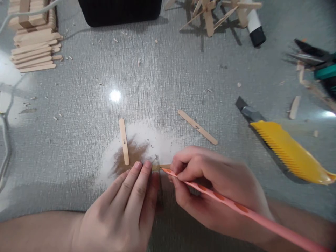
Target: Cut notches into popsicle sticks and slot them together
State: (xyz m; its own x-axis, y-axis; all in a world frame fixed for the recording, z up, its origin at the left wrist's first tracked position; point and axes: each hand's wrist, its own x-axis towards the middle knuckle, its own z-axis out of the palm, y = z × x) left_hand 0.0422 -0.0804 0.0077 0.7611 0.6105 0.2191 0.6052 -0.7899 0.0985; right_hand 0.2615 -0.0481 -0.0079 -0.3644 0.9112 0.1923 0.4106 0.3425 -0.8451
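Note:
My right hand (210, 185) is closed in a pinch around a pink pencil (258, 218) with orange oval patches. The pencil's tip touches or nearly touches a wooden craft stick (157, 167) lying crosswise in front of me. My left hand (123, 206) presses that stick to the table, its fingers close together over it and its thumb on the near side. A clear, ruler-like strip (159, 185) crosses the stick beside my left thumb; most of it is hidden. Farther up lie two notched craft sticks, one at the left (124, 141) and one at the right (197, 127).
A yellow utility knife (286, 147) lies at right with its blade out. Pliers (315, 59) rest beyond it. Stacked craft sticks (36, 49) stand back left, a black box (120, 10) at the back. A stick structure (208, 17) and glue-stick-like tube (256, 28) are back right.

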